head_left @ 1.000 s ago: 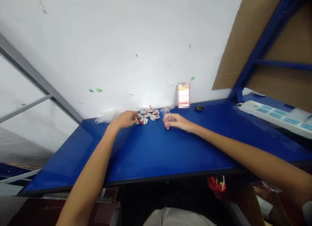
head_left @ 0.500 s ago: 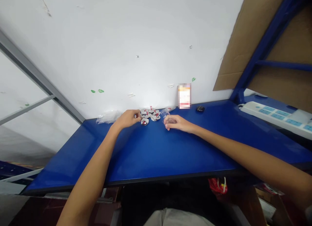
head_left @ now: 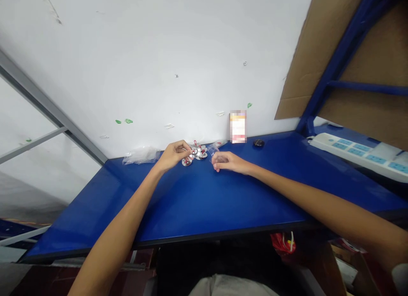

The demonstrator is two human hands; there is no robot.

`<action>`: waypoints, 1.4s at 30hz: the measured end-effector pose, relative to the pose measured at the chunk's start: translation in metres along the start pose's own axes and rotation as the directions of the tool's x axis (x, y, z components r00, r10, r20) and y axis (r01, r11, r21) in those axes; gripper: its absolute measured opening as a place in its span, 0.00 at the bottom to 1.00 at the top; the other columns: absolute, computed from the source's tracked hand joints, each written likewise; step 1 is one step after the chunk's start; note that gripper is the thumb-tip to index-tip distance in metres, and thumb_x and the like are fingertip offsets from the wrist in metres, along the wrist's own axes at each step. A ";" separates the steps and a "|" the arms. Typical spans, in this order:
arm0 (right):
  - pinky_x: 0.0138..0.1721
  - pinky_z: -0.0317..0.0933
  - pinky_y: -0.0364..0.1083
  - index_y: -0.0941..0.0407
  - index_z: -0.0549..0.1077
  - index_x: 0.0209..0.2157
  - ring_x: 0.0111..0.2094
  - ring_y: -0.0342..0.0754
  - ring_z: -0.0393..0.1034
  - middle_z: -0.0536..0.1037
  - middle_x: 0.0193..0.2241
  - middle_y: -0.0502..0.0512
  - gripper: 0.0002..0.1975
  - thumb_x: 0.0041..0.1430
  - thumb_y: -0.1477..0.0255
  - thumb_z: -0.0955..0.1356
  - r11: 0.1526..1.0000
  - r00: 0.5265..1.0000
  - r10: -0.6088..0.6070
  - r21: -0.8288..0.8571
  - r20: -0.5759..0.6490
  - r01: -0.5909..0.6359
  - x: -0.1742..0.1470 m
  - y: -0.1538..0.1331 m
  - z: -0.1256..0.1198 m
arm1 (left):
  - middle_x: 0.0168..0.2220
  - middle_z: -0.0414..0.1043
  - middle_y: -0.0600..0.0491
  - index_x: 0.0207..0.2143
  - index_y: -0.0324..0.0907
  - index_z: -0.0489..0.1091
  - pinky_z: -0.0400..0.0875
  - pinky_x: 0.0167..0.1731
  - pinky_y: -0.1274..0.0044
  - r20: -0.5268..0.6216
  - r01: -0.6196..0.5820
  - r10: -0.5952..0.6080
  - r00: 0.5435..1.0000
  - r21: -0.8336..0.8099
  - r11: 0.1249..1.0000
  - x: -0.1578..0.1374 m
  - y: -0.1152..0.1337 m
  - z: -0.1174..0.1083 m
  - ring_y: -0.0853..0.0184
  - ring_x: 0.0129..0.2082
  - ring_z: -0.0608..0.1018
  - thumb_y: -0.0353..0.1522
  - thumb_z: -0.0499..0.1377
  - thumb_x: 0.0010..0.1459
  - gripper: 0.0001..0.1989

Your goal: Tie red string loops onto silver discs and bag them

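Desk (head_left: pixel 178 202), blue, long far edge against a white wall (head_left: pixel 204 45); contents as follows; left hand (head_left: pixel 174 155), near the far edge, thumb and fingertips closed to a pinch on the rim of one silvery cymbal (head_left: pixel 196 151), its face tilted toward the viewer, just above the pile; cymbal pile (head_left: pixel 203 155), silvery, with red loops (head_left: pixel 195 142), lying along the middle of the far edge, partly hidden by the hand and the held piece; one loose cymbal (head_left: pixel 187 162), on the pile's near side, just below the left fingers; right hand (head_left: pixel 234 162), to the right of the pile, fingers curled part-way in toward the thumb, holding a clear plastic bag (head_left: pixel 211 149); whether its mouth is open cannot be told; clear plastic bags (head_left: pixel 140 155), heaped toward the far left corner; black oval object (head_left: pixel 258 143), near the far edge, toward the far right corner; step in hand, as judged: a single cymbal taken up from the pile, bag held ready alongside; next move, as judged, calls for a steady rim grip and care with the trailing loops.
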State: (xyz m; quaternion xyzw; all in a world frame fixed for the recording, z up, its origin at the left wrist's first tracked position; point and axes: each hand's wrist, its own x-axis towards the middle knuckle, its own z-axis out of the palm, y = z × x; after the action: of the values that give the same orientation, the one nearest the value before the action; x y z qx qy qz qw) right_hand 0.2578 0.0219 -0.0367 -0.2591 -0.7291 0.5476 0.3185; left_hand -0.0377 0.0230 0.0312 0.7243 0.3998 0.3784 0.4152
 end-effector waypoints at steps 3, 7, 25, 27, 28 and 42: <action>0.43 0.70 0.49 0.57 0.76 0.40 0.35 0.48 0.77 0.81 0.34 0.52 0.19 0.60 0.57 0.79 1.000 1.000 0.000 0.013 -0.004 0.000 0.001 -0.001 0.001 | 0.34 0.80 0.49 0.38 0.40 0.73 0.75 0.31 0.76 -0.020 -0.047 0.047 0.999 -0.019 0.999 -0.002 0.003 0.014 0.65 0.31 0.82 0.43 0.73 0.56 0.19; 0.44 0.70 0.49 0.57 0.76 0.41 0.35 0.47 0.77 0.80 0.33 0.52 0.19 0.61 0.57 0.78 1.000 1.000 0.006 0.024 0.011 -0.007 0.001 -0.003 0.000 | 0.37 0.81 0.50 0.44 0.41 0.73 0.74 0.31 0.78 -0.043 -0.115 0.113 0.993 -0.031 0.993 -0.005 0.007 0.031 0.67 0.31 0.80 0.41 0.74 0.57 0.20; 0.41 0.74 0.48 0.59 0.76 0.45 0.34 0.47 0.77 0.80 0.34 0.54 0.19 0.62 0.61 0.79 0.923 0.959 0.144 0.318 0.244 -0.219 -0.007 -0.022 0.015 | 0.37 0.84 0.48 0.41 0.41 0.82 0.73 0.24 0.76 0.029 -0.096 0.093 0.995 0.095 0.991 -0.022 0.036 0.054 0.70 0.23 0.76 0.41 0.69 0.63 0.12; 0.41 0.74 0.48 0.59 0.76 0.45 0.34 0.48 0.78 0.80 0.34 0.54 0.19 0.63 0.61 0.78 0.915 0.949 0.141 0.328 0.283 -0.234 -0.008 -0.022 0.016 | 0.35 0.83 0.49 0.41 0.41 0.82 0.72 0.23 0.77 0.020 -0.084 0.082 0.996 0.103 0.991 -0.024 0.037 0.056 0.70 0.22 0.76 0.40 0.69 0.63 0.12; 0.41 0.74 0.49 0.59 0.76 0.45 0.34 0.48 0.78 0.80 0.34 0.55 0.19 0.63 0.61 0.78 0.912 0.944 0.140 0.333 0.299 -0.240 -0.009 -0.022 0.016 | 0.34 0.83 0.49 0.41 0.41 0.82 0.72 0.23 0.77 0.015 -0.084 0.083 0.996 0.105 0.991 -0.024 0.037 0.058 0.70 0.22 0.76 0.40 0.68 0.63 0.12; 0.36 0.62 0.45 0.56 0.74 0.46 0.34 0.45 0.66 0.74 0.36 0.50 0.17 0.64 0.61 0.76 0.983 0.970 -0.025 -0.171 0.240 0.068 -0.008 -0.037 0.012 | 0.25 0.78 0.54 0.43 0.45 0.86 0.64 0.23 0.78 0.241 -0.222 0.159 0.957 0.263 0.939 -0.026 0.039 0.050 0.71 0.21 0.72 0.37 0.67 0.67 0.09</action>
State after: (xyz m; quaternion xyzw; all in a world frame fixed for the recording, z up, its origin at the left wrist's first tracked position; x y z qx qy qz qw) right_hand 0.2533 -0.0012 -0.0049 -0.2022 -0.8138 0.4996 0.2175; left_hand 0.0060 -0.0283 0.0427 0.8492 0.3305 0.2739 0.3077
